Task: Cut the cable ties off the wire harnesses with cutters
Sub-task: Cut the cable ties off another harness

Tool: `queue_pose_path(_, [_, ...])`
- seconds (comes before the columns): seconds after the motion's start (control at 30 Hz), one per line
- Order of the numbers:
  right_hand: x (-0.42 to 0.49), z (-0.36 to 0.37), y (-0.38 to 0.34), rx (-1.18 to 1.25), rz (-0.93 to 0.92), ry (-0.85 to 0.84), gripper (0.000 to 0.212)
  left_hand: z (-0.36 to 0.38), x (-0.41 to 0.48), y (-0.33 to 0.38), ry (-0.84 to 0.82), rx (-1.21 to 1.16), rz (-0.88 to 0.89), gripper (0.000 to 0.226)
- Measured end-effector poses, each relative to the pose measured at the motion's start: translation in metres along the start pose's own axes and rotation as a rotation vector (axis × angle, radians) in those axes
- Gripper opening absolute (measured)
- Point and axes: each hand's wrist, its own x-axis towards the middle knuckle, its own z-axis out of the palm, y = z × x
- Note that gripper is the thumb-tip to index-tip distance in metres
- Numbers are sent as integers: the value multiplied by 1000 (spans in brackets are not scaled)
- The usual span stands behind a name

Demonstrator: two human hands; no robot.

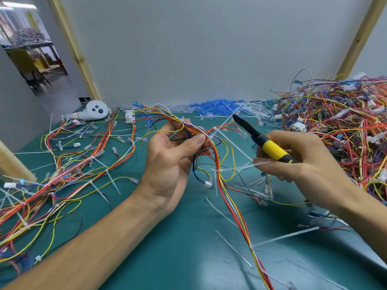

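Harnesses (62,164) sprawl loose over the left of the green table (188,248), white ties sticking out of them. Next comes the left hand (167,164), raised above the table, thumb and fingertips pinching one wire harness (228,197) where its coloured wires bunch. The rest of it trails down toward the near edge. A cable tie (214,129) cinches the bundle just right of that pinch, its tail slanting up to the right, and a second tie (218,170) sits lower down. The right hand (303,158) is wrapped round the yellow-and-black cutters (272,150), nose pointing up-left, near the upper tie but apart from it. Far right, a big pile (335,126) of harnesses waits. The held harness looks light and floppy, so it likely needs gripping close beside the tie to keep it taut. The tie is stiff, thin plastic, and the wire insulation beside it could be nicked if the blades bite too deep.
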Motion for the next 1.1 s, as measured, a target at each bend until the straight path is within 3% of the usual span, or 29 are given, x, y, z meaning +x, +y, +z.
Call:
queue_pose_path(0.1, [-3, 1, 4, -105, 2, -28, 28, 0, 0, 0, -3, -12, -2, 21])
queue_pose_path(0.2, [-6, 8, 5, -379, -122, 118, 26, 0, 0, 1, -4, -30, -18, 20])
queue_pose_path(0.43, [-3, -3, 4, -559, -297, 358, 21, 2, 0, 3, -18, -98, -89, 22])
queue_pose_path(0.63, [-1, -12, 6, -731, -375, 348, 33, 4, -1, 3, -57, -112, -132, 23])
queue_pose_path(0.9, [-2, -13, 7, -717, -421, 338, 41, 5, -2, 2, -74, -95, -144, 22])
queue_pose_path(1.1, [-2, -14, 9, -717, -424, 320, 33, 5, -3, 0, -75, -118, -181, 24])
